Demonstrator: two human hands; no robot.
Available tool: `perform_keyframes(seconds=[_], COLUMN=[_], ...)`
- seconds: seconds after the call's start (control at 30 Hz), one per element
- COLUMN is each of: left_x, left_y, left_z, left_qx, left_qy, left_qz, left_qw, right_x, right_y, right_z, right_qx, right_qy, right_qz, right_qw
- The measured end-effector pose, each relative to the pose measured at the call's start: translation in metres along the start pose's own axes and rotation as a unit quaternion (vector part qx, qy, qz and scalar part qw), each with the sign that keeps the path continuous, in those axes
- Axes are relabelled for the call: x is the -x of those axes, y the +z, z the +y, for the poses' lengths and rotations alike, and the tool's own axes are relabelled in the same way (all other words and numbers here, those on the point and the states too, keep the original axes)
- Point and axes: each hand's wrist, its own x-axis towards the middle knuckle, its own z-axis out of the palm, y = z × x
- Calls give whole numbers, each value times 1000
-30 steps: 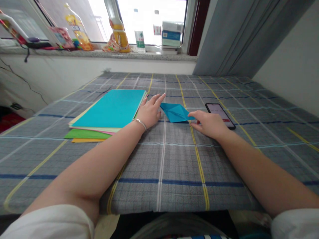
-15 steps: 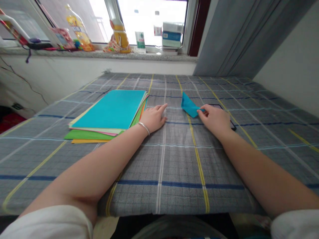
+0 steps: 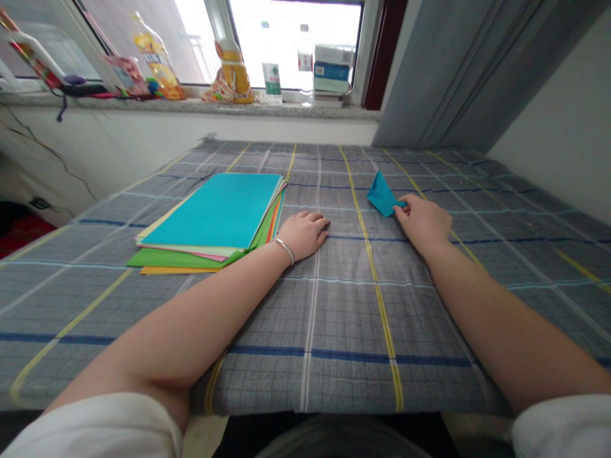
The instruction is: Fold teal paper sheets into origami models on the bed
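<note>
Head camera: the right hand [image 3: 423,219] pinches the narrow end of a folded blue paper piece [image 3: 380,196] between thumb and fingers, to the right of the middle of the plaid-covered worktop [image 3: 344,318]; whether the paper touches it is unclear. The left hand [image 3: 304,234], unclenched with fingers slightly bent, rests palm down just beside a stack of coloured paper sheets [image 3: 214,210], blue uppermost.

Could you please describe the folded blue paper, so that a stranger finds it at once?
On the plaid cloth, look right of the paper stack, to the right hand. It pinches the folded blue paper: small and pointed, whereas the stack is large and flat.
</note>
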Motion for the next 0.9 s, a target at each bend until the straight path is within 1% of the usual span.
perform_keyframes(seconds=[0.1, 0.2, 0.47, 0.53, 0.6, 0.67, 0.73, 0.8, 0.9], left_x=[0, 0, -1, -1, -1, -1, -1, 0, 0], left_y=[-1, -1, -1, -2, -2, -1, 0, -1, -11], left_z=[0, 0, 1, 1, 1, 1, 1, 1, -1], left_qx=[-1, -1, -7, -8, -10, -12, -13, -13, -21], left_qy=[1, 1, -2, -3, -2, 0, 1, 4, -3], left_qz=[-4, -7, -18, -19, -19, -18, -16, -16, -2], left_qw=[1000, 1000, 1000, 1000, 1000, 1000, 1000, 1000, 1000], right_x=[0, 3, 5, 6, 10, 17, 24, 29, 32], right_y=[5, 7, 6, 4, -2, -7, -9, -6, 8], right_z=[-2, -5, -6, -8, -13, -21, -29, -35, -35], right_qx=[-15, -60, -111, -125, -144, -154, -149, -149, -150], right_qy=[-14, -12, 15, 13, -4, -49, -128, -206, -316], right_qz=[27, 50, 54, 67, 77, 66, 32, -6, -63], right_qw=[999, 997, 992, 990, 987, 985, 980, 967, 935])
